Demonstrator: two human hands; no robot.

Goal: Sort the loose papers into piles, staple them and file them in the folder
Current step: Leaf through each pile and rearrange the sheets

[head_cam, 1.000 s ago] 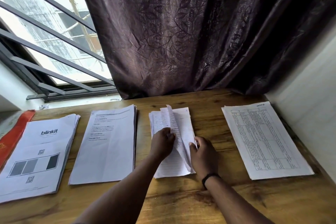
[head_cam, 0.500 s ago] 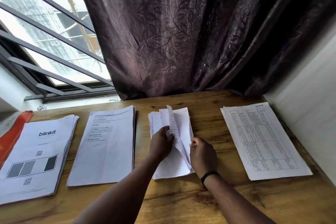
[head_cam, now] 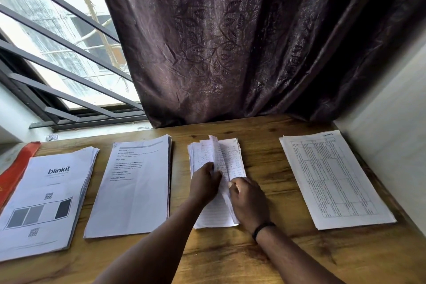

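Observation:
Several paper piles lie in a row on the wooden table (head_cam: 230, 258). At the far left is a pile topped by a "blinkit" sheet (head_cam: 46, 200), then a typed pile (head_cam: 133, 189), a handwritten pile (head_cam: 214, 212) in the middle and a pile of printed tables (head_cam: 332, 177) at the right. My left hand (head_cam: 204, 183) rests on the handwritten pile with its fingers curled at a sheet that stands up on edge. My right hand (head_cam: 247, 200) pinches the near part of that same lifted sheet. A red folder (head_cam: 16, 168) lies partly under the blinkit pile.
A dark patterned curtain (head_cam: 230, 48) hangs behind the table. A barred window (head_cam: 60, 37) is at the back left. A white wall (head_cam: 387, 108) closes the right side. Bare wood lies between the piles and along the near edge.
Both hands stay on the handwritten pile. The lifted sheet has stood a little more upright and the hands have shifted slightly along it.

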